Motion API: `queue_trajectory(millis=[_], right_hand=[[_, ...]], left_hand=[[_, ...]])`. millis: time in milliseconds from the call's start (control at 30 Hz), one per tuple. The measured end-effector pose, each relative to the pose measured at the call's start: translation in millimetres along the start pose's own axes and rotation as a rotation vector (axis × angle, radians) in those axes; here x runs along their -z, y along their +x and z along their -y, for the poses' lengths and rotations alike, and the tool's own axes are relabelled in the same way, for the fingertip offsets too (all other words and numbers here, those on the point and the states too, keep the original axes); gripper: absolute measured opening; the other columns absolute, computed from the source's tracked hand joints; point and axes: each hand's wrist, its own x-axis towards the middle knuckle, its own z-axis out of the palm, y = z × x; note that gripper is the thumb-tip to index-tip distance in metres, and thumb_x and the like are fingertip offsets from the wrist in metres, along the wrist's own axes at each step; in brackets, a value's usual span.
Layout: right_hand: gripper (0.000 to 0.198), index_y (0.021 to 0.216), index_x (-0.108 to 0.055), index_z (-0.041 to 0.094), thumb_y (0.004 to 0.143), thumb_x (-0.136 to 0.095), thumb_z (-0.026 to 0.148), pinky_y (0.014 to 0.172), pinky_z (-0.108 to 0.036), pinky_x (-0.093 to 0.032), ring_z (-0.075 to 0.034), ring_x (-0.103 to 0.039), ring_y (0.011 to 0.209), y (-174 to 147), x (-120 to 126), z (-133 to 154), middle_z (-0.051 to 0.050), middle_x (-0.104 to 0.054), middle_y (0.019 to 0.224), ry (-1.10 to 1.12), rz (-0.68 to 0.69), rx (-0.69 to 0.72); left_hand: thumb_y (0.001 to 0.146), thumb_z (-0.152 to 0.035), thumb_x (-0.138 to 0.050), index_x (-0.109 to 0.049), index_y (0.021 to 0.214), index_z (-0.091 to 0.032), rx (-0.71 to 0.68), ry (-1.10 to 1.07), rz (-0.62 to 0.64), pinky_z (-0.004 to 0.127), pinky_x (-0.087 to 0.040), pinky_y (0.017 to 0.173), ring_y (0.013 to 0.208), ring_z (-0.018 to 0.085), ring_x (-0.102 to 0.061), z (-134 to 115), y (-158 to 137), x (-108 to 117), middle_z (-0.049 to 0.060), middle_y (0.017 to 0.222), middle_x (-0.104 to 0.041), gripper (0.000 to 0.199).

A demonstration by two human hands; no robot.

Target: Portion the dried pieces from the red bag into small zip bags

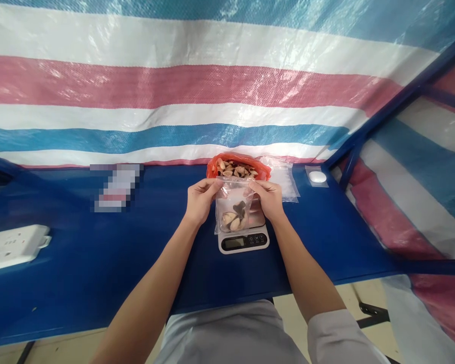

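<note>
Head view: the left hand (200, 201) and right hand (269, 199) pinch the top corners of a clear bag (227, 200), which hides part of a scale (244, 248); whether the two touch is unclear. The display (234, 242) is unreadable, an item (117, 189) on the counter (151, 202) pixelated.

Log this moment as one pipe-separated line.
left hand: pinches clear plastic bag, top left | right hand: pinches top right | inside: pale and dark pieces | partly hidden: digital scale | beyond: red bag

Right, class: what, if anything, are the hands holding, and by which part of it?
The left hand and right hand pinch a clear plastic bag by its upper corners, one each.
</note>
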Motion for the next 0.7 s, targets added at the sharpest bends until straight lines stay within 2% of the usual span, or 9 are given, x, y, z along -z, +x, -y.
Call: queue_trajectory(millis=[200,367,500,700], right_hand=[[0.034,0.062,-0.072,0.02,0.068,-0.08,0.052,0.054,-0.027,-0.057,-0.015,-0.066,0.055,0.1,0.8,-0.9,-0.001,-0.069,0.06,0.003,0.016,0.003],[0.035,0.077,-0.075,0.021,0.069,-0.08,0.056,0.056,-0.029,-0.059,-0.016,-0.069,0.06,-1.6,0.2,1.9,-0.001,-0.072,0.066,-0.029,0.033,0.016],[0.038,0.076,-0.074,0.021,0.068,-0.08,0.057,0.052,-0.028,-0.058,-0.014,-0.065,0.051,-2.5,0.0,2.9,0.0,-0.071,0.064,-0.045,0.027,-0.004],[0.033,0.07,-0.075,0.02,0.07,-0.08,0.053,0.053,-0.027,-0.057,-0.013,-0.062,0.05,-2.9,1.0,0.8,0.0,-0.07,0.063,-0.059,0.031,0.017]], left_hand=[[0.067,-0.035,-0.086,-0.079,0.073,-0.019,-0.091,0.053,-0.018,0.025,-0.05,0.062,0.061,0.012,-0.061,0.6,-2.3,0.4,0.002,0.069,-0.073,0.019],[0.069,-0.038,-0.084,-0.078,0.07,-0.019,-0.171,0.161,-0.033,0.026,-0.05,0.061,0.057,0.013,-0.061,-0.3,-4.6,0.0,0.001,0.063,-0.07,0.02],[0.069,-0.042,-0.084,-0.078,0.073,-0.019,-0.151,0.186,-0.01,0.027,-0.052,0.061,0.058,0.014,-0.062,-1.2,-5.2,-1.1,0.002,0.065,-0.071,0.024],[0.065,-0.043,-0.088,-0.078,0.074,-0.018,-0.107,0.188,0.012,0.028,-0.053,0.064,0.061,0.015,-0.064,-0.1,-5.3,0.1,0.003,0.07,-0.073,0.028]])
